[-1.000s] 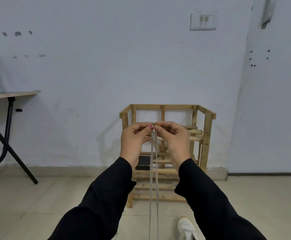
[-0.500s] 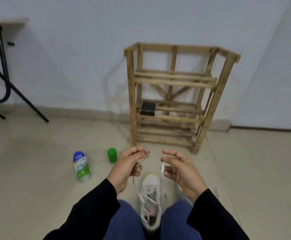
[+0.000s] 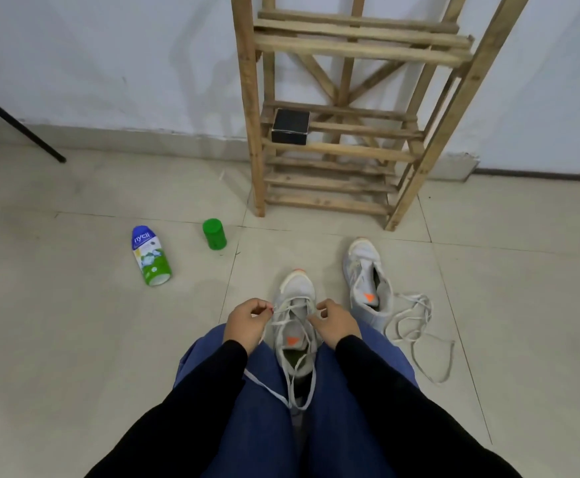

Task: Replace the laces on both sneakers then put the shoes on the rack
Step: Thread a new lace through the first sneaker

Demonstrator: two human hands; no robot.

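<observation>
Seated person re-lacing a shoe, head view. 1 grey-white mesh sneaker with an orange tongue mark [image 3: 294, 291] stands on the beige tiled floor [image 3: 74, 339] between the person's knees, toe toward the far edge of the floor. A flat white lace [image 3: 266, 386] is crossed through its upper eyelets; 1 free end trails over the left knee of the blue trousers [image 3: 267, 432], and another length hangs in a loop behind the heel. The left hand [image 3: 245, 322] is at the left side of the eyelets, its fingers curled and pinching the lace at the tips. The right hand [image 3: 335, 322] is at the right side, its fingers likewise curled, with thumb and forefinger nipping a strand. Both arms wear black sleeves.

A second grey-white sneaker [image 3: 364, 270], unlaced, stands just beside the first on its right, also toe toward the far edge. A loose off-white lace [image 3: 412, 313] lies tangled on the floor, touching that shoe's heel side.

The slatted wooden rack [image 3: 248, 98] stands at the far edge of the floor against the white wall [image 3: 109, 63]. A small black box [image 3: 290, 127] sits on its middle shelf at the left. A green cylindrical container [image 3: 214, 234] stands near the rack's left foot, and a blue, white and green bottle [image 3: 151, 258] lies on its side further left. A black metal leg [image 3: 19, 129] slants down at the far left.
</observation>
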